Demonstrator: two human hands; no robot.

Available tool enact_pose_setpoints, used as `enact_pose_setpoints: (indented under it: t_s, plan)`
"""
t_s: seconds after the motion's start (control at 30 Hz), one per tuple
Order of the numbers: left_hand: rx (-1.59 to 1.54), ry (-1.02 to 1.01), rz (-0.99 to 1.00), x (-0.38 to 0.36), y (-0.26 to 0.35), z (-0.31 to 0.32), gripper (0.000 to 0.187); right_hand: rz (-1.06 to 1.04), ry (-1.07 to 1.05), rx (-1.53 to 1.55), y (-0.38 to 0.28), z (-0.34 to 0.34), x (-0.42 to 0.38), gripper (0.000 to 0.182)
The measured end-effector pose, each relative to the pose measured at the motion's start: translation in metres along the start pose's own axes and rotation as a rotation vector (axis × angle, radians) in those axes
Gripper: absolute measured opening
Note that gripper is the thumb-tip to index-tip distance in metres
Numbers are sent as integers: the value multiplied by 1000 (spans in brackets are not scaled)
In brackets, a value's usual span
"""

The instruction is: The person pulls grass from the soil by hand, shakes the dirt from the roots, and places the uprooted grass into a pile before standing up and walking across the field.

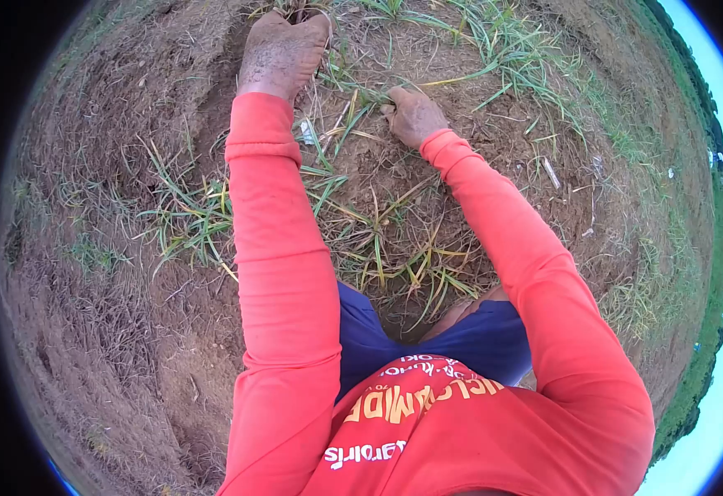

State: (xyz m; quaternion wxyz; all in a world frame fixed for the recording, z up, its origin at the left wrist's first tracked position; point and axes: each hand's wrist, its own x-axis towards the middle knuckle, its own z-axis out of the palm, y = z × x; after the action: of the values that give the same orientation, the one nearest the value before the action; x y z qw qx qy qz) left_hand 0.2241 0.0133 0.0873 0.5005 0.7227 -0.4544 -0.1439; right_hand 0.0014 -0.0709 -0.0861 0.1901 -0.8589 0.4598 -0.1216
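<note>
Nearest to the camera, at 6 o'clock, is the person's red shirt point(428, 446) with yellow and white letters, and just above it the blue shorts point(461, 339). Two long red sleeves go out from there toward 12 o'clock.

In the middle, between the two arms, lies a heap of pulled grass point(395, 256), green and yellow blades on the brown soil point(130, 347). More loose blades lie at 9 o'clock of the left sleeve.

Further, at about 12 o'clock, the right hand point(413, 116) rests on the ground, covered with soil. Its fingers are curled and closed on some green grass blades point(361, 95) that run out toward 10 o'clock.

Farthest, at 11 o'clock near the upper edge, the left hand point(283, 50) is also dirty. It is turned down into a grass tuft point(295, 10); the fingers are hidden, so I cannot tell if it is gripping.

At 1 o'clock more growing grass point(510, 58) stands in the soil.
</note>
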Motion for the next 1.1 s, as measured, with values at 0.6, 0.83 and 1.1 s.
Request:
enact_pose_setpoints:
  t_s: [0.6,0.83,1.1]
  plan:
    - [-151,-117,-73,10,-9,-17,35,-41,250,61,-9,-38,-35,14]
    - [-38,-159,-184,2,15,-14,35,96,139,248,-24,-156,-17,20]
    - [-266,-222,-33,2,-13,14,35,102,8,-514,64,-109,-3,26]
